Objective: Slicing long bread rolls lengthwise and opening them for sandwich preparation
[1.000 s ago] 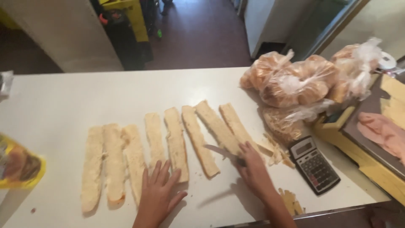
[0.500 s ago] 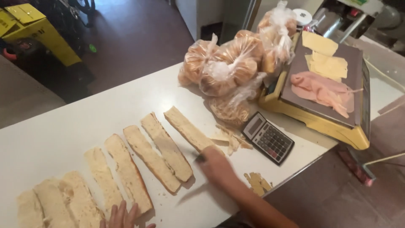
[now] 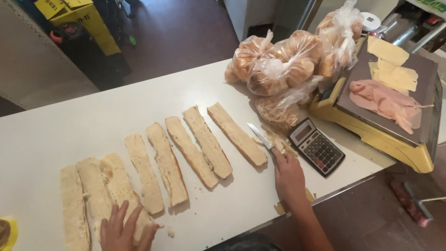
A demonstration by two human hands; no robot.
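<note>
Several long halved bread rolls lie cut side up in a row on the white counter. My right hand is closed on the handle of a small knife, whose blade points away, just right of the last bread half. My left hand lies flat with spread fingers on a bread half at the lower left. It holds nothing.
Clear bags of bread rolls sit at the counter's far right. A black calculator lies beside my right hand. A yellow scale carries cheese slices and pink ham slices. A yellow item shows at the lower left edge.
The view has swung right and then settled, so the scale is fully in sight. My right hand with the knife stays by the rightmost bread. My left hand stays on the left bread.
</note>
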